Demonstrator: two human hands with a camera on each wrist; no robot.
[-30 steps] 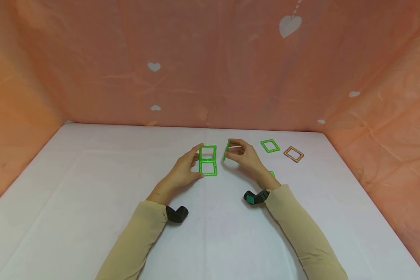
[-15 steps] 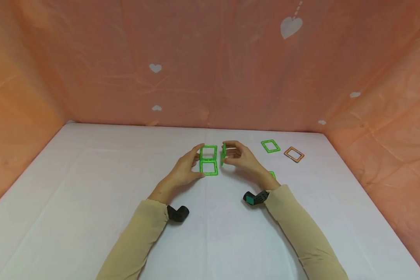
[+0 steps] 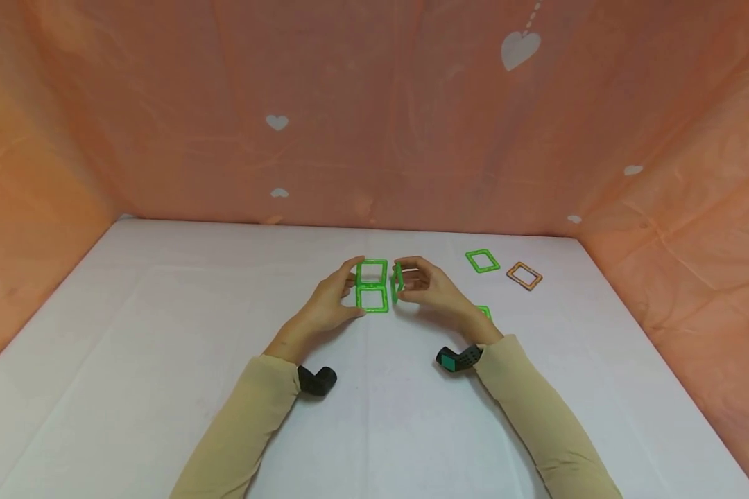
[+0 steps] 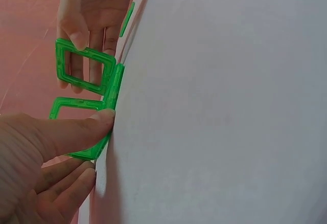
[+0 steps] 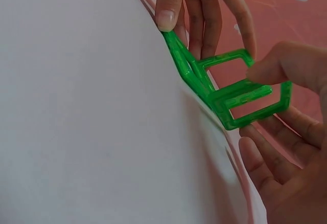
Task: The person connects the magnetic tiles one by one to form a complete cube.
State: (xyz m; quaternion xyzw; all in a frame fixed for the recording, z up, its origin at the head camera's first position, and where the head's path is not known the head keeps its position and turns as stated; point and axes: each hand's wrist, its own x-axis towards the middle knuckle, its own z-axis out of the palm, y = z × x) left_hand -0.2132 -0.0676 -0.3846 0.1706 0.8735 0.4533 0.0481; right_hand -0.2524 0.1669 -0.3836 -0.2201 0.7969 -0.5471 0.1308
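Observation:
Two green square magnetic tiles are joined edge to edge in the head view. The near flat tile lies on the table, and the far upright tile stands from its back edge. My left hand grips the pair from the left, thumb at the near corner and index finger at the upright tile's top. On the other side, my right hand pinches another green magnetic tile between thumb and fingers. That held tile stands on edge, close beside the pair's right side, and overlaps it in the right wrist view.
Farther right on the white table lie a loose green tile and an orange tile. Another green tile is partly hidden behind my right wrist. An orange cloth wall rises along the table's back.
My right hand has moved left and slightly nearer, bringing its tile from a gap away to close beside the joined pair. The left hand keeps its grip in place.

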